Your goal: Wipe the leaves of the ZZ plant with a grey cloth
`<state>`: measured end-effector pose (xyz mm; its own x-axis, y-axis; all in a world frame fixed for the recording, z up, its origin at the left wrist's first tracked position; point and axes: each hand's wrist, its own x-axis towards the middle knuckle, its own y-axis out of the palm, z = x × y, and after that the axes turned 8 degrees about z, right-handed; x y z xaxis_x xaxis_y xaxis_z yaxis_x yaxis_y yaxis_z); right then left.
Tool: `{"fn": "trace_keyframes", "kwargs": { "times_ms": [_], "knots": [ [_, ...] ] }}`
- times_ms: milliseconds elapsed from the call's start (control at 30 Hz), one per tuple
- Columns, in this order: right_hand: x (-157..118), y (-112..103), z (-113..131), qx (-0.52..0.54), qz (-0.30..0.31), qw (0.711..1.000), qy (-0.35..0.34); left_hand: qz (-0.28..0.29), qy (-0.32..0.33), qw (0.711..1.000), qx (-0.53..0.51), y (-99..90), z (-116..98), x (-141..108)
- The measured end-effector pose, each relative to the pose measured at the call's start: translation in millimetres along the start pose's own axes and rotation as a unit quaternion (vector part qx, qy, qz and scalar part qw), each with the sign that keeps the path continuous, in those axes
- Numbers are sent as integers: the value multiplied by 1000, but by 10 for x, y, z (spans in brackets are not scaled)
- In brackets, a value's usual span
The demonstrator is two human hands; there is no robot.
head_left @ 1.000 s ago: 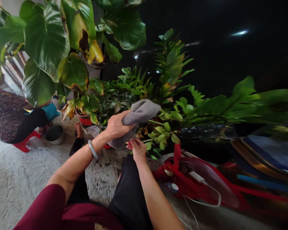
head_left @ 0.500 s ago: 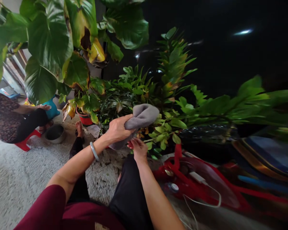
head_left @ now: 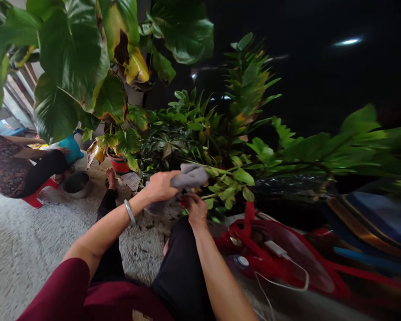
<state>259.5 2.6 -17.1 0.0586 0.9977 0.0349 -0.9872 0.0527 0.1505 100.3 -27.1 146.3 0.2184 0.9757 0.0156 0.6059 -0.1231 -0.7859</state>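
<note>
My left hand (head_left: pixel 163 185), with a pale bangle at the wrist, grips a grey cloth (head_left: pixel 192 175). The cloth bunches out past my fingers on the right, and part of it hangs below the hand. Just right of and below it, my right hand (head_left: pixel 195 208) is pinched close to the cloth's underside; what its fingertips hold is too small to tell. Green leafy plants (head_left: pixel 235 189) stand right behind both hands.
A person on a red stool (head_left: pixel 36 196) sits at the left beside a metal bowl (head_left: pixel 76 184). A red plant pot (head_left: pixel 119 165) stands beyond my foot. A red bag (head_left: pixel 250 232) with a white cable (head_left: pixel 299 287) lies at the right.
My left hand and the cloth have moved slightly down and left, and the cloth's bunched end is now lower and flatter. My right hand has barely moved.
</note>
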Motion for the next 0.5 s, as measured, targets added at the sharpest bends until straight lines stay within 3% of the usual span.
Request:
{"fn": "trace_keyframes", "kwargs": {
  "times_ms": [100,167,233,300,367,433,500],
  "knots": [
    [-3,44,13,26,-11,999,18,-87,48,994,-35,-188,-170,80],
    [4,56,10,22,-15,999,17,-102,43,993,-38,-148,-155,71],
    [21,39,-9,9,-9,1000,10,-48,7,999,-18,-4,-38,-4],
    [39,2,-39,-22,-3,1000,-3,41,-33,999,6,140,99,-107],
    [49,-33,-64,-44,0,999,-8,89,-45,995,10,183,157,-177],
    [44,-40,-68,-28,0,1000,1,58,-26,998,-13,93,92,-168],
    [27,-17,-49,7,3,1000,12,-16,13,999,-48,-68,-52,-85]
  ]
}}
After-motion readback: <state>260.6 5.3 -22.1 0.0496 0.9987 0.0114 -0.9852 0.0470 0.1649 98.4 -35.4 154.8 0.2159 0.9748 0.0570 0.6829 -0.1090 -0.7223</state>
